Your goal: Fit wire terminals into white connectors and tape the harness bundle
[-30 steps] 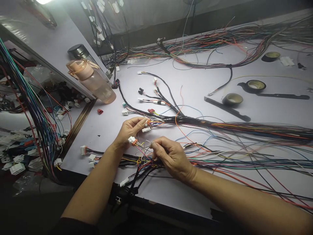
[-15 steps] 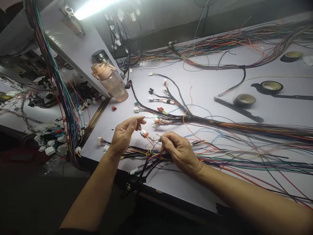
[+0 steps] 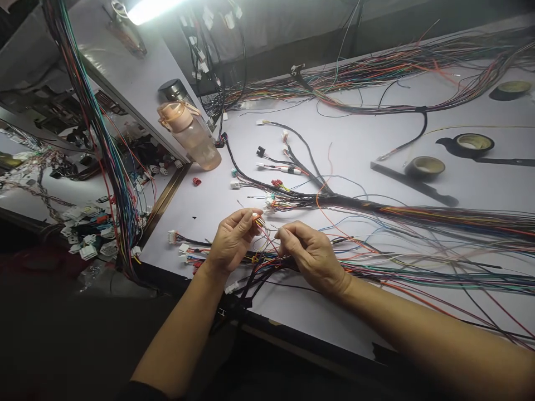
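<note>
My left hand [image 3: 234, 236] is closed around a small white-and-orange connector [image 3: 256, 217], its fingers hiding most of the housing. Several thin wires run from the connector toward the harness below. My right hand [image 3: 307, 248] pinches a thin wire [image 3: 273, 226] between thumb and forefinger, its bare tip pointing at the connector a short way off. Under both hands lies a wire harness [image 3: 267, 267] with black-wrapped branches. Just beyond them, a second taped harness [image 3: 346, 203] ends in several plugs, among them a white-and-green connector [image 3: 270, 200].
A peach-lidded water bottle [image 3: 188, 133] stands at the left beside a panel. Black tape rolls [image 3: 425, 167] and a dark flat strip [image 3: 413, 184] lie at right. Loose wires [image 3: 376, 72] line the back. A hanging wire bundle [image 3: 100, 133] and a connector pile [image 3: 87, 239] are at left.
My left hand has moved right and down and taken hold of the white-and-orange connector, which lay free before. My right hand keeps its pinch on the wire, almost in place.
</note>
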{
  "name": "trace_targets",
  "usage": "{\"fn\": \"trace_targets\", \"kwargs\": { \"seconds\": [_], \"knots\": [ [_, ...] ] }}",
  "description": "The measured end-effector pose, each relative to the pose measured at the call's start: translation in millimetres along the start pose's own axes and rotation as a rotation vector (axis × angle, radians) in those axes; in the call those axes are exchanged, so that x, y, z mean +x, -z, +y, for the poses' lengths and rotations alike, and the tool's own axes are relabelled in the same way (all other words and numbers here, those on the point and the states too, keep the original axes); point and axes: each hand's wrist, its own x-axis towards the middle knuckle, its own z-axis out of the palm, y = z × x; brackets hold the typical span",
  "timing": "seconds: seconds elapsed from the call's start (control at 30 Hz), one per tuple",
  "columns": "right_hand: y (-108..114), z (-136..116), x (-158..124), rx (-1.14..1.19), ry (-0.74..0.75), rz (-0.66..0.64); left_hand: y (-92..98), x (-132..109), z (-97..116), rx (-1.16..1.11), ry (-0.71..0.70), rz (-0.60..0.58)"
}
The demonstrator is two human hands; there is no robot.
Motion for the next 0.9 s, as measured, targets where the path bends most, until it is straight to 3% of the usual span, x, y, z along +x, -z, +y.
{"fn": "trace_targets", "kwargs": {
  "seconds": [0.4, 0.77, 0.9],
  "knots": [
    [1, -3, 1, -0.042, 0.004, 0.009, 9.8, 0, -7, -0.113, 0.076, -0.026],
    [1, -2, -1, -0.031, -0.012, 0.005, 6.8, -1, -4, -0.117, 0.055, -0.026],
    [0, -4, -1, -0.064, 0.04, 0.067, 7.9, -2, -3, -0.105, -0.007, -0.034]
  ]
}}
